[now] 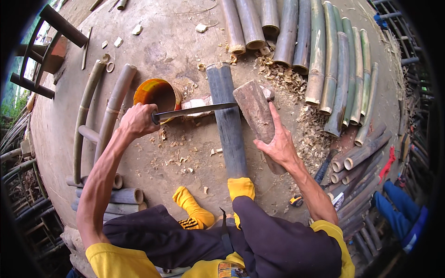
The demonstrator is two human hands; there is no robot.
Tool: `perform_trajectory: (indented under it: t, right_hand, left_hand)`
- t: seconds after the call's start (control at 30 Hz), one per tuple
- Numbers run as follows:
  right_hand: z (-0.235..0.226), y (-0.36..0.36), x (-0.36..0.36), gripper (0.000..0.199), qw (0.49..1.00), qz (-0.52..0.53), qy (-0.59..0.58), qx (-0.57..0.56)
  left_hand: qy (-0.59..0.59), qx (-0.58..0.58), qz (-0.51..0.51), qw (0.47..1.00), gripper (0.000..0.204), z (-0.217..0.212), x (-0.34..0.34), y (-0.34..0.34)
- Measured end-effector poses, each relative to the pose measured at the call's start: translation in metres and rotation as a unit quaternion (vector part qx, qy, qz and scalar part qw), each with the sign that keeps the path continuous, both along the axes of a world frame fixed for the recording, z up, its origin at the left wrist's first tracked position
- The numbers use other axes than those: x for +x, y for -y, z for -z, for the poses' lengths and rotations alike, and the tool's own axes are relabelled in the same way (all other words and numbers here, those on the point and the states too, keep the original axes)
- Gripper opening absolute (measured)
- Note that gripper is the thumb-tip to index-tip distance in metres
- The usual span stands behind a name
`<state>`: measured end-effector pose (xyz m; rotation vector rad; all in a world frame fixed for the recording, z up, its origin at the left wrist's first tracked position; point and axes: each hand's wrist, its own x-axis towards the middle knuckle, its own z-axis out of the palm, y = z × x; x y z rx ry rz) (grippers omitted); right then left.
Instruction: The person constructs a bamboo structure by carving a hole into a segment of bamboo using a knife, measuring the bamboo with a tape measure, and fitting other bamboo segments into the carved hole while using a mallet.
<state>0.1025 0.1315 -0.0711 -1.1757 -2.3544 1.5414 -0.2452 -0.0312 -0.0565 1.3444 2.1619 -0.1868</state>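
Note:
My left hand (138,121) is closed round the dark handle of a long knife (194,110). Its blade reaches right, crossing over a thick grey bamboo pole (227,134), and its tip is beside a rough wooden block (257,111). Whether the blade touches the bamboo, I cannot tell. My right hand (280,147) grips the block from its right side, thumb and fingers spread along it. The pole points away from me, its far part by a pale stone-like piece (198,105) on the ground. My foot in a yellow sock (241,189) is at its near end.
An orange bucket (147,85) stands beyond the knife. Several bamboo poles (317,55) lie at the far right, others (116,104) at left. Wood shavings (308,127) litter the ground. A tape measure (296,200) and cut bamboo pieces (366,153) are near right; a person's blue-clad part (398,208) shows beyond.

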Motion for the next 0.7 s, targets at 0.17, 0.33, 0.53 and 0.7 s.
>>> perform_trajectory:
  t: [0.17,0.33,0.53,0.7]
  right_hand:
    - [0.003,-0.002,0.000,0.101,1.000,-0.008,0.000,0.014]
    - [0.009,-0.005,-0.001,0.103,0.997,-0.028,-0.004,0.074]
    - [-0.001,-0.014,0.000,0.101,0.998,-0.032,0.045,0.021]
    - [-0.046,-0.041,-0.030,0.100,0.969,-0.075,-0.124,0.200]
  left_hand:
    - [0.000,0.007,0.003,1.000,0.023,0.004,-0.002,-0.003]
    - [0.009,0.014,0.010,1.000,0.022,0.009,-0.007,-0.003]
    - [0.020,0.007,0.007,1.000,0.020,0.011,-0.007,-0.004]
    - [0.028,-0.017,0.006,0.999,0.022,0.010,-0.005,-0.005]
